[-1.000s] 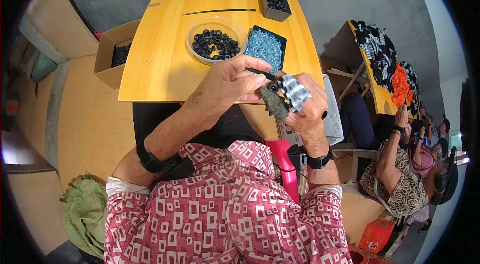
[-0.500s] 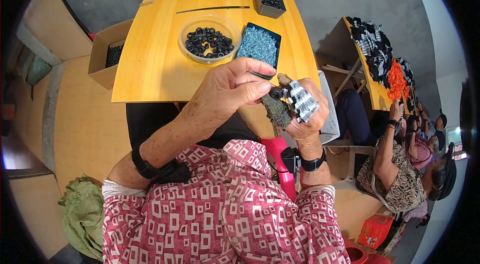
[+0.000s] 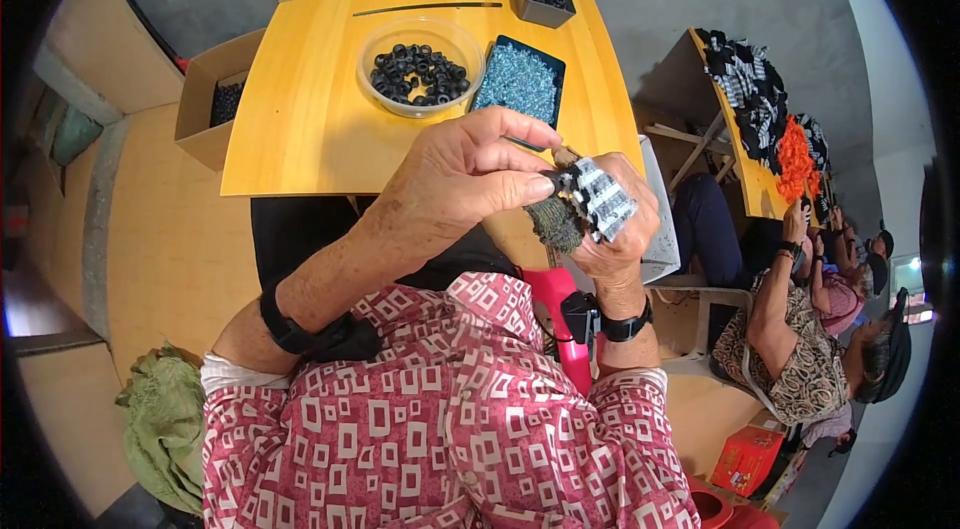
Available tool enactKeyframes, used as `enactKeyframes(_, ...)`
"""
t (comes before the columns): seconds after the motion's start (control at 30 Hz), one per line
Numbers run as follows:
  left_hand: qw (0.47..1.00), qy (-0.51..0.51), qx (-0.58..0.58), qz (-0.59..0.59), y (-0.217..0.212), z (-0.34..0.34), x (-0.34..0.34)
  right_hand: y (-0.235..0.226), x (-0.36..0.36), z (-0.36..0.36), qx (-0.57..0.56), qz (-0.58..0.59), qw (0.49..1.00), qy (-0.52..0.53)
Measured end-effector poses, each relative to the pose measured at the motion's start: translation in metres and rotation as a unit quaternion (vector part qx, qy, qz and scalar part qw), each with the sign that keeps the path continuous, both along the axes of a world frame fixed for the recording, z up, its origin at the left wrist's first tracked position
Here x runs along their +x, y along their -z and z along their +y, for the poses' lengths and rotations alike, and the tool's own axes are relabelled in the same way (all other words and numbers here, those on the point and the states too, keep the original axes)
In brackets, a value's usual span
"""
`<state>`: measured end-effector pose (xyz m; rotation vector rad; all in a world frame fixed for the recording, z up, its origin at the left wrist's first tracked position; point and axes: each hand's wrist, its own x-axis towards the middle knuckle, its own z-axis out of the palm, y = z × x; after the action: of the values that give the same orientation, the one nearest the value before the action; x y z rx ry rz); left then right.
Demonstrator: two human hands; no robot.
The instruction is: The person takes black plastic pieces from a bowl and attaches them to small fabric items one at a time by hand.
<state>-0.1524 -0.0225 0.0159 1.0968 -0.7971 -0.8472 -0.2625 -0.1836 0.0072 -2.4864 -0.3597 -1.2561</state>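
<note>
a worker in a pink shirt (image 3: 400, 439) printed with pale squares brings both hands together over the near edge of a yellow wooden table (image 3: 300, 109). the right hand (image 3: 622, 214) is curled closed around a black-and-white striped knit piece (image 3: 606, 201), which sits over its fingers. an olive-grey knit piece (image 3: 556, 227) lies at the right thumb; whether it wraps the thumb cannot be told. the left hand (image 3: 450, 174) meets the right from nine o'clock, index finger reaching above, thumb tip against a small black piece (image 3: 567, 181) beside the stripes; whether thumb and fingers pinch it cannot be told.

clockwise from the hands, a cardboard box (image 3: 195, 119) stands on the floor between nine and ten o'clock. at ten, a round clear tub (image 3: 466, 47) holds black beads (image 3: 425, 59). at eleven, a dark tray (image 3: 560, 79) of translucent blue beads (image 3: 518, 79) sits just beside the tub, with a thin dark rod (image 3: 428, 8) farther off. at twelve stands a grey box (image 3: 545, 13) of black beads. at three, orange material (image 3: 797, 161) lies on another table; at four sits a co-worker (image 3: 790, 359).
</note>
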Motion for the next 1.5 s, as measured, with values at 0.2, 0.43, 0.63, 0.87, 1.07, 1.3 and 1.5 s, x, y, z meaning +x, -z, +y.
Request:
enactKeyframes(0.2, 1.0, -0.01, 0.012, 0.002, 0.003, -0.002, 0.002, -0.009, -0.003, -0.009, -0.023, 0.076, 0.996, -0.051)
enactKeyframes(0.43, 0.996, 0.0, -0.007, 0.09, 0.015, -0.006, 0.002, -0.018, -0.007, -0.01, 0.119, 0.205, 0.969, -0.073)
enactKeyframes(0.63, 0.996, 0.003, -0.034, 0.085, 0.014, -0.008, 0.004, -0.013, -0.004, -0.013, 0.249, 0.191, 0.944, -0.103)
enactKeyframes(0.87, 0.997, -0.011, -0.026, 0.078, 0.011, -0.007, 0.004, -0.021, -0.004, -0.004, 0.046, 0.147, 0.988, -0.021)
enactKeyframes(1.07, 0.997, -0.043, -0.019, 0.063, 0.009, -0.006, 0.001, -0.023, -0.006, 0.002, 0.02, 0.129, 0.991, -0.003)
enactKeyframes(1.3, 0.991, -0.034, -0.01, 0.128, 0.009, -0.006, 0.003, -0.024, -0.011, 0.003, 0.231, 0.168, 0.958, -0.009)
enactKeyframes(1.5, 0.992, -0.027, -0.025, 0.122, 0.006, -0.006, 0.003, -0.004, 0.0, -0.012, 0.382, 0.199, 0.891, -0.144)
